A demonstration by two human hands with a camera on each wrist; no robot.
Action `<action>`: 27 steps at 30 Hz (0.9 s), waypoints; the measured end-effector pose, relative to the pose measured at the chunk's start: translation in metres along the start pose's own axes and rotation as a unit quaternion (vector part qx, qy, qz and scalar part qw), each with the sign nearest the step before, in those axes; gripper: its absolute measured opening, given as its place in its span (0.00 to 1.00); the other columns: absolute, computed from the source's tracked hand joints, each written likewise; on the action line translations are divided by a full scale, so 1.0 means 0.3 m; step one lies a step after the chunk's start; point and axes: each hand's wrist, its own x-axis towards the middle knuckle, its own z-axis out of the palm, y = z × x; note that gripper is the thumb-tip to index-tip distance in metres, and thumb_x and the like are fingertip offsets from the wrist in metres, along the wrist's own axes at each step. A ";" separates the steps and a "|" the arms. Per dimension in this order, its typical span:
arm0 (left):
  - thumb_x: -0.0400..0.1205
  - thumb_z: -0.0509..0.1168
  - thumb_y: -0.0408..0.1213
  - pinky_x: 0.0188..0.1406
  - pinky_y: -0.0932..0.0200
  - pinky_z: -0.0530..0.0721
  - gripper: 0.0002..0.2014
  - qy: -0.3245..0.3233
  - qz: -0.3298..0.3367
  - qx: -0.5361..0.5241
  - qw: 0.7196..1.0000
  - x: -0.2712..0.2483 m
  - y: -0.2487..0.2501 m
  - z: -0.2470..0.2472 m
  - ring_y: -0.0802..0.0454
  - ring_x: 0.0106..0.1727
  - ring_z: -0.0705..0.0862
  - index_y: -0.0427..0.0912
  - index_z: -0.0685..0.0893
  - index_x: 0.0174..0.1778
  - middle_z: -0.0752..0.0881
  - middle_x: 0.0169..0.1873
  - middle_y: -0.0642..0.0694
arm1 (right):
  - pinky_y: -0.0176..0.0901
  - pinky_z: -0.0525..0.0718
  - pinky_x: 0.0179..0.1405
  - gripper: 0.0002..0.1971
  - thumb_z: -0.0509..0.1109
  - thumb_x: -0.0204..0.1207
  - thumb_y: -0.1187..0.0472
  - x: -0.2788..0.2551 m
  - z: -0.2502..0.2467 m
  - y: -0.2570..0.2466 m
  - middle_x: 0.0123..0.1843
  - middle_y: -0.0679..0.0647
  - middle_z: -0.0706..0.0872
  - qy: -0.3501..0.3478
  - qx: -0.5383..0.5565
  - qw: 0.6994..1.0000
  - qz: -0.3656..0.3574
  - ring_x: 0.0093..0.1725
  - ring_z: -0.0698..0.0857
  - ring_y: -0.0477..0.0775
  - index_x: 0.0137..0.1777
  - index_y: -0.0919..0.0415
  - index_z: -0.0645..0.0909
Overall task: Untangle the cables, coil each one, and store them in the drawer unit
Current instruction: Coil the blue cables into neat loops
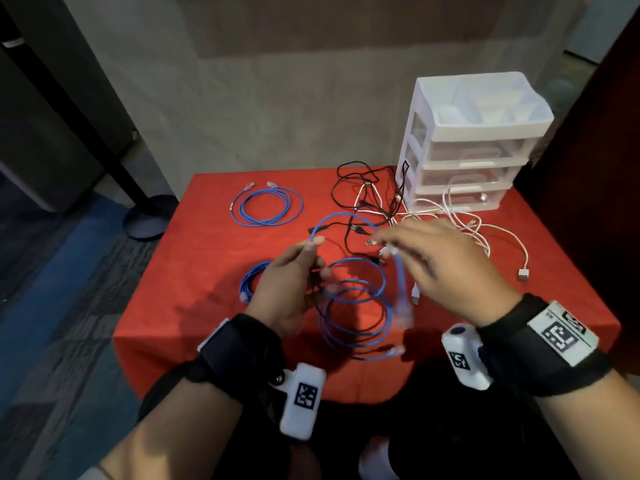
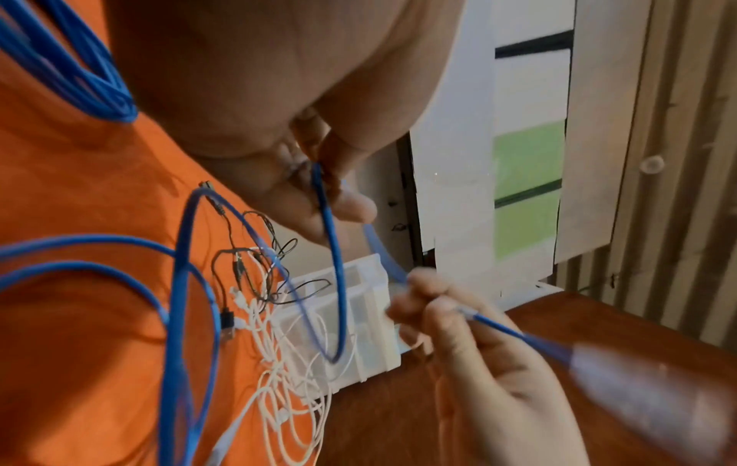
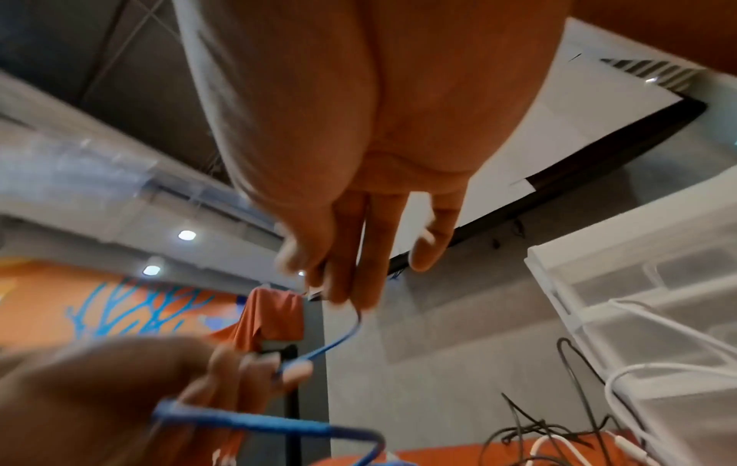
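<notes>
My left hand (image 1: 319, 258) holds several loops of a blue network cable (image 1: 356, 306) above the red table's front middle. The fingers (image 2: 319, 176) pinch the cable where the loops gather. My right hand (image 1: 388, 244) pinches the same blue cable (image 3: 343, 337) near its free end, and a clear plug (image 1: 403, 310) hangs below it, blurred. A finished blue coil (image 1: 266, 206) lies at the back left. Another blue coil (image 1: 250, 283) lies partly hidden behind my left hand. Black and white cables (image 1: 381, 209) lie tangled in front of the white drawer unit (image 1: 467, 143).
The drawer unit (image 2: 359, 315) stands at the table's back right, its clear drawers pushed in. White cables (image 1: 485, 237) trail to the right, ending in a plug (image 1: 523, 273). The red cloth (image 1: 207, 271) hangs over the front edge. A black stand base (image 1: 149, 220) sits on the floor, left.
</notes>
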 end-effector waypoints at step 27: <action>0.89 0.62 0.38 0.33 0.55 0.82 0.07 -0.110 0.095 0.120 0.982 -0.087 0.048 0.088 0.55 0.22 0.70 0.43 0.83 0.47 0.73 0.27 0.48 | 0.41 0.81 0.43 0.10 0.77 0.79 0.63 -0.027 0.079 -0.093 0.43 0.40 0.91 0.149 0.268 0.927 0.217 0.40 0.85 0.40 0.47 0.43 0.90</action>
